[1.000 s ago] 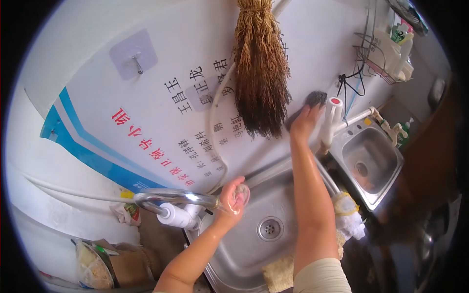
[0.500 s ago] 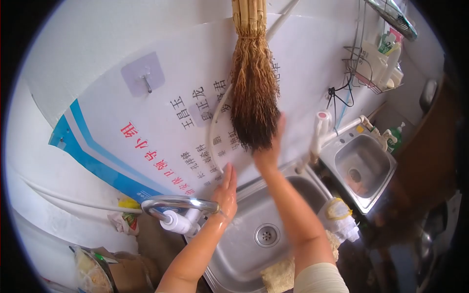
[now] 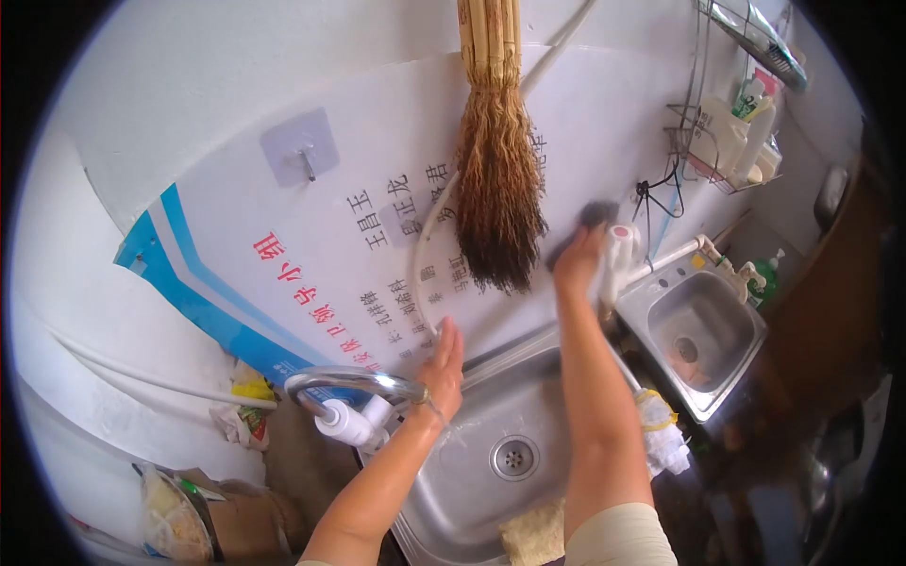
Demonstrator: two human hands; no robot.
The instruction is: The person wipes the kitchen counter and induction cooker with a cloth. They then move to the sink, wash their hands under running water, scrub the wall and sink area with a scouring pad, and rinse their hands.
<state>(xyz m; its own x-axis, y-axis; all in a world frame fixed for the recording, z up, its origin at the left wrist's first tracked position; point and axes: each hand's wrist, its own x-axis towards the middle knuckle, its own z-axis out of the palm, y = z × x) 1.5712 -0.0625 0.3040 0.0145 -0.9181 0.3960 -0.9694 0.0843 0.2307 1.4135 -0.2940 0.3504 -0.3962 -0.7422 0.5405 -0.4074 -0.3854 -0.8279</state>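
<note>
My right hand (image 3: pixel 578 259) is against the poster-covered wall (image 3: pixel 377 141), closed on a dark steel wool scrubber (image 3: pixel 597 214) that is blurred by motion. It is just left of a white tap with a red dot (image 3: pixel 620 247). My left hand (image 3: pixel 442 373) has its fingers stretched out, tips by the wall at the end of a pale hose (image 3: pixel 421 255). The wrist is under the spout of the chrome faucet (image 3: pixel 354 379), and the skin looks wet. Between the hands, higher up, hangs a straw broom (image 3: pixel 495 179) with darkened bristles.
Below my arms is a steel sink (image 3: pixel 453 500) with a drain, and a yellowish sponge (image 3: pixel 533 536) lies on its near edge. To the right are a smaller sink (image 3: pixel 698 330), a white cloth (image 3: pixel 663 439) and a wire rack (image 3: pixel 727 170) with bottles. A hook (image 3: pixel 307 165) sticks out at upper left.
My right hand has moved right along the wall, out from behind the broom's bristles, bringing the dark scrubber into sight. The left hand stays nearly in place.
</note>
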